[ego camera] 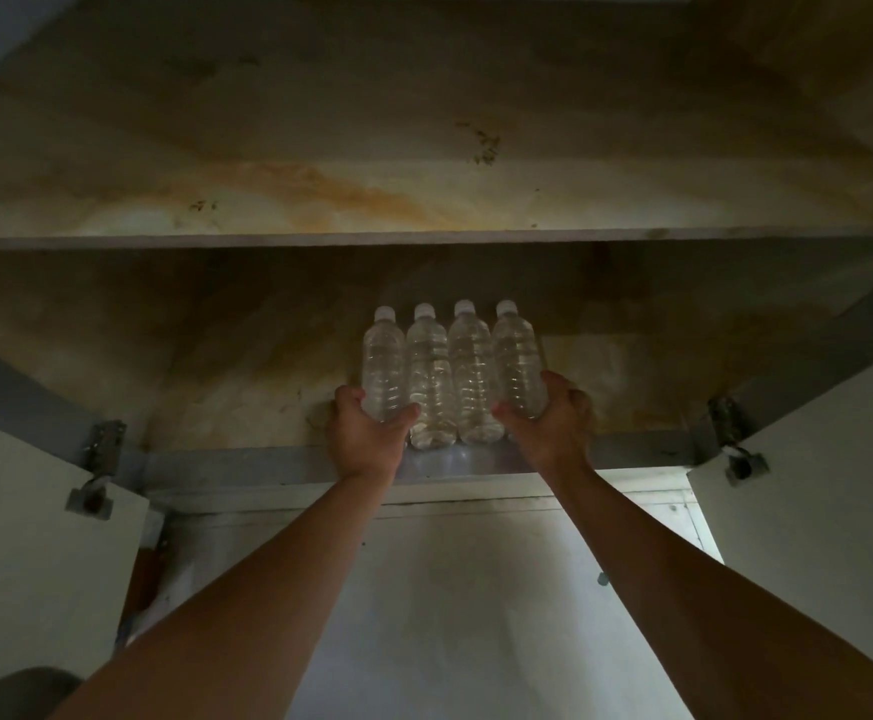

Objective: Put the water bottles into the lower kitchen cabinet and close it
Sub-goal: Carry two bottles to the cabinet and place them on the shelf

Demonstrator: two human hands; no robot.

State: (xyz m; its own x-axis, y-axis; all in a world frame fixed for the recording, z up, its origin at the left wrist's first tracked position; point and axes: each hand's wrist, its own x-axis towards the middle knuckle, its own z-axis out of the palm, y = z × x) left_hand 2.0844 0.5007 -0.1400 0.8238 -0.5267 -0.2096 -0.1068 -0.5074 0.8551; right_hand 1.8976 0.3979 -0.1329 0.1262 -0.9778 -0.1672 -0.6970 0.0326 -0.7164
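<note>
Our left hand (366, 433) and right hand (548, 423) are each gripping an end one of the water bottles (470, 376); the loose middle pair, beside the cabinet lip (268, 462), could be tipping out.

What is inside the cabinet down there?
Four clear water bottles sit in a row on the cabinet floor. The left hand grips one end bottle, the right hand the other. The spot behind them is covered.

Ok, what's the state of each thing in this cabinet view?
Four clear plastic water bottles with white caps: capped, side by side inside the cabinet.
Left white cabinet door: open.
Right white cabinet door: open.
Left hand: holds leftmost bottle.
Right hand: holds rightmost bottle.
</note>
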